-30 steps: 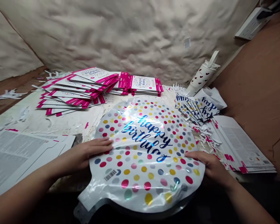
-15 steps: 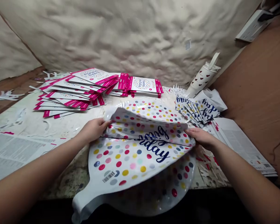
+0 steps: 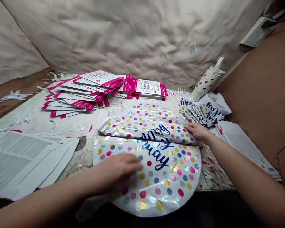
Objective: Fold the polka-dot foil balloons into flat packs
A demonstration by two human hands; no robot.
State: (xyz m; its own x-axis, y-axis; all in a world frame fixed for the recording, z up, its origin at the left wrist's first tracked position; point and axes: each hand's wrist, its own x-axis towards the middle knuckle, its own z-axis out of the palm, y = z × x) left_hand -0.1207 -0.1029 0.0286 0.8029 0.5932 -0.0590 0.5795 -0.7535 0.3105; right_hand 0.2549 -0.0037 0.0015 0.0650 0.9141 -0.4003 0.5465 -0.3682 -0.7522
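A flat foil balloon point(image 3: 142, 164), white with coloured dots and dark blue "birthday" lettering, lies in front of me, its round near edge hanging past the table's edge. Its far part is folded toward me, making a crease across the middle. At the right end of that fold, my right hand point(image 3: 199, 132) pinches the foil between thumb and fingers. My left hand point(image 3: 120, 167) is over the balloon's lower left half, its fingers smeared by motion; whether they touch the foil is unclear. The balloon's tail is blurred beneath my left forearm.
Pink-and-white printed card packets point(image 3: 85, 91) are heaped at the back left, beside a neater stack point(image 3: 150, 88). Folded balloons point(image 3: 201, 111) lie right, before a heart-patterned tumbler point(image 3: 208, 80). Printed card sheets point(image 3: 33, 158) lie left, others point(image 3: 247, 148) right. A power strip point(image 3: 257, 31) hangs upper right.
My left hand has let go of the fold's left end and moved down and right over the balloon. The lifted foil has dropped flat. My right hand stays at the right edge.
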